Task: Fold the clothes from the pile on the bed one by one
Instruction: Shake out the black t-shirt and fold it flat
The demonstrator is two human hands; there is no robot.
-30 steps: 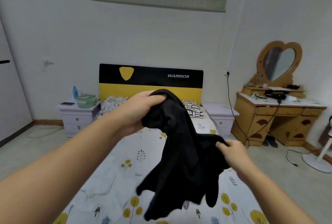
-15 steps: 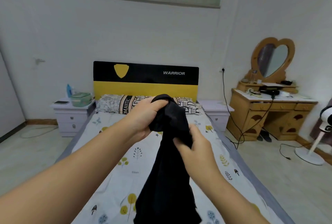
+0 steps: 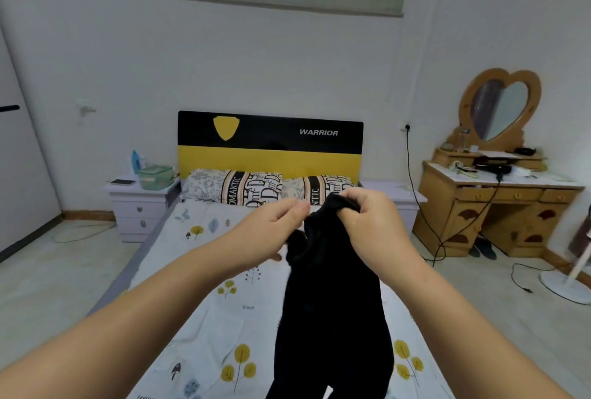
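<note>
Two hands up over the bed (image 3: 204, 274), holding one black garment (image 3: 332, 309) that hangs down from the grip toward the sheet. Right hand (image 3: 367, 222): fingers curled, gripping the top edge of the cloth. Left hand (image 3: 271, 232): fingers pinched together at the cloth's upper left edge; whether they actually grasp it, cannot tell. Two pillows (image 3: 236, 186) sit against the yellow-black headboard (image 3: 270, 143); the garment hides part of the right one. White nightstand (image 3: 140, 203) to the left with a green box (image 3: 155, 176); wooden bench (image 3: 499, 207) with heart mirror (image 3: 500, 107) to the right, a cable trailing on the floor. Compared with half a second ago, the top grip has passed from left hand to right hand, and both hands sit further right.
</note>
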